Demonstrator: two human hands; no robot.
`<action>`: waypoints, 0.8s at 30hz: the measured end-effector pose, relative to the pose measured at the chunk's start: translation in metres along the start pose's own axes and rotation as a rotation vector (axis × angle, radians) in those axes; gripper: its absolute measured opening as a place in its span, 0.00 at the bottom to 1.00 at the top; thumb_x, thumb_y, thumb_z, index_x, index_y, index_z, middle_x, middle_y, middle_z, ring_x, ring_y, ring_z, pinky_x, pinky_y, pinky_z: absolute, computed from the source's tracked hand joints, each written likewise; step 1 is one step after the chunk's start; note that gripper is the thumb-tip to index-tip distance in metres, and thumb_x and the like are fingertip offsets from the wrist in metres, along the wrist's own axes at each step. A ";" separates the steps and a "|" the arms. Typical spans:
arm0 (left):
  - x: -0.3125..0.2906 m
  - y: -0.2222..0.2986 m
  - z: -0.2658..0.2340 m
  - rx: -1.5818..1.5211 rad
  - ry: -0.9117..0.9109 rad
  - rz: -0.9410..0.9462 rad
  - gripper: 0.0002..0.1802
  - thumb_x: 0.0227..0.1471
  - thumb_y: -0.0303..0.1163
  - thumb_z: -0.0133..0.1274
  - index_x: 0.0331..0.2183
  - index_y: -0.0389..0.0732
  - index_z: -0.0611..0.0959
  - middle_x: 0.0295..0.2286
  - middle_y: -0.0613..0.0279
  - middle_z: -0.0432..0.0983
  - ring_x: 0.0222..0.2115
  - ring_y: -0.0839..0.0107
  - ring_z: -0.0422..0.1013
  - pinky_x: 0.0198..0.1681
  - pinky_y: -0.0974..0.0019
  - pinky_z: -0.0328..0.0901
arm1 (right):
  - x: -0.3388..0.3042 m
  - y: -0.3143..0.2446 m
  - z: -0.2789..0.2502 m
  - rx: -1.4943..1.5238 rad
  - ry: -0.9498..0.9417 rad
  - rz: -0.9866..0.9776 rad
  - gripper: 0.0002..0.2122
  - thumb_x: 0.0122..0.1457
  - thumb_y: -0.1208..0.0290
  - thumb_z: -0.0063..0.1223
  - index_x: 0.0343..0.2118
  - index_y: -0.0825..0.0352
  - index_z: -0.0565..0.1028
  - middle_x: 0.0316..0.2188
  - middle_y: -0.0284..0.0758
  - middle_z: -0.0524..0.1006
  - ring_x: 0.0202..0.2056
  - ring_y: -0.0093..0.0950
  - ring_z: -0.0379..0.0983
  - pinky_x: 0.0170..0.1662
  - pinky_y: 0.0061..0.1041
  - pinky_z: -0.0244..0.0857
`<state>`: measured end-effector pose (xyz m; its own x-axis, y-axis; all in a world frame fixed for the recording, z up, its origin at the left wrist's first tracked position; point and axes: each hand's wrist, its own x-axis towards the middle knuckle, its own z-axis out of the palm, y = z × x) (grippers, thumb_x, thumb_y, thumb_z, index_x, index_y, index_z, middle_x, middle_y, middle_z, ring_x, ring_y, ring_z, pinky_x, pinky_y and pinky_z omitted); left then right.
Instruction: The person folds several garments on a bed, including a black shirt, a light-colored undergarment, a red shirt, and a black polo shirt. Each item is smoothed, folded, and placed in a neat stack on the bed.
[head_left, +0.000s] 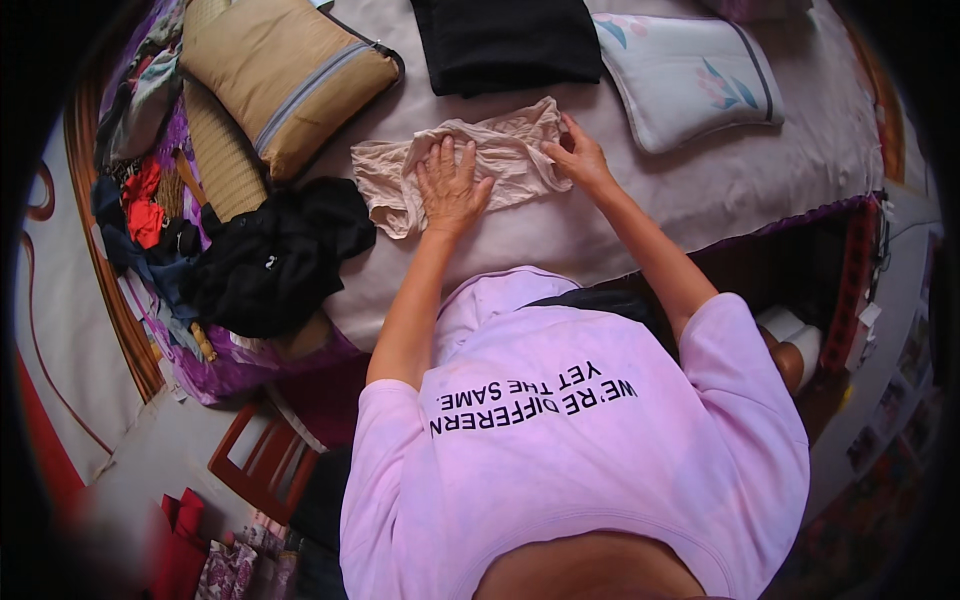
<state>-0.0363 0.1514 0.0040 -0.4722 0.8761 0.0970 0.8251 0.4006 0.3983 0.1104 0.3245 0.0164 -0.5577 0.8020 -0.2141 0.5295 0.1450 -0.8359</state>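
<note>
A crumpled beige garment (515, 155) lies spread across the light bed sheet, its cloth wrinkled and partly folded over; it looks like a pair of underpants. My left hand (452, 187) rests on its middle with the palm down and the fingers spread flat. At its right end, my right hand (580, 158) has thumb and fingers around the edge of the cloth. Just beyond the garment lies a folded black cloth (505, 45). A heap of black clothing (275, 255) sits close to its left end.
A tan pillow (290, 80) with a grey stripe lies at the far left, above a woven mat (220, 150). The white flowered pillow (690, 80) is at the far right. Red cloth (143, 203) and other clothes pile along the left edge. A wooden chair (265, 455) stands below left.
</note>
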 end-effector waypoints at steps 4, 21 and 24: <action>-0.007 -0.003 -0.009 -0.040 0.008 -0.012 0.33 0.42 0.47 0.49 0.52 0.49 0.63 0.53 0.53 0.51 0.55 0.54 0.45 0.54 0.44 0.36 | -0.014 -0.047 0.004 -0.384 0.086 -0.570 0.24 0.42 0.68 0.54 0.46 0.65 0.66 0.41 0.41 0.68 0.42 0.36 0.64 0.44 0.33 0.57; -0.052 -0.055 -0.038 -0.004 0.236 -0.306 0.20 0.41 0.34 0.52 0.40 0.47 0.73 0.35 0.60 0.69 0.40 0.59 0.61 0.45 0.55 0.54 | 0.010 -0.022 0.010 -0.152 -0.104 -0.144 0.11 0.50 0.69 0.47 0.36 0.65 0.71 0.32 0.39 0.74 0.36 0.35 0.71 0.40 0.27 0.63; -0.045 -0.064 -0.045 -0.096 0.193 -0.352 0.15 0.42 0.33 0.51 0.37 0.47 0.75 0.30 0.60 0.72 0.35 0.58 0.65 0.42 0.56 0.57 | 0.012 -0.020 -0.001 -0.009 -0.189 -0.078 0.12 0.49 0.75 0.44 0.38 0.68 0.70 0.33 0.37 0.75 0.37 0.27 0.71 0.41 0.22 0.62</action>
<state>-0.0821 0.0746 0.0156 -0.7778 0.6195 0.1055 0.5742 0.6323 0.5201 0.0935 0.3315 0.0310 -0.7067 0.6653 -0.2408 0.4851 0.2079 -0.8494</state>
